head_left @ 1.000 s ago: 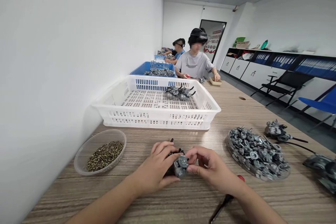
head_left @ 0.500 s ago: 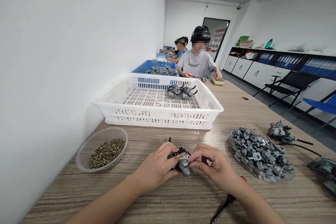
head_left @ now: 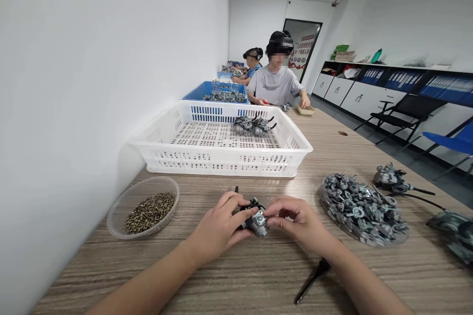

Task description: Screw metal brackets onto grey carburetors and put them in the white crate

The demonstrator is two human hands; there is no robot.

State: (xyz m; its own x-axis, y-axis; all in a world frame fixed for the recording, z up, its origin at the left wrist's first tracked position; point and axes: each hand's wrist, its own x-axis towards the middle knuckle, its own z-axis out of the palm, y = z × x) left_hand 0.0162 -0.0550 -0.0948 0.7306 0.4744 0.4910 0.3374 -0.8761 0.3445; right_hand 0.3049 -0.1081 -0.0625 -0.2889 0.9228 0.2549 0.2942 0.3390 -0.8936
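On the table before me lies a small grey carburetor [head_left: 258,229] with black parts at its far side. My left hand [head_left: 219,224] is closed around its left side, fingers over the top and thumb low. From the right, my right hand [head_left: 295,219] pinches a small silvery metal piece [head_left: 260,216] against the carburetor's top; the fingertips partly hide it. Under my right forearm lies a screwdriver [head_left: 312,279] with a dark shaft, its handle mostly hidden by the arm.
A clear bowl [head_left: 114,210] of brass-coloured screws stands left; a round clear dish [head_left: 325,203] heaped with metal parts stands right. More carburetors [head_left: 392,177] lie beyond it. A white crate [head_left: 221,162] holds a few carburetors. Behind it are a blue crate [head_left: 195,93] and a seated co-worker [head_left: 275,83].
The carburetor has tilted slightly under my hands, its lower end turning a little. Both hands keep their hold. The whole view has shifted slightly with my head.
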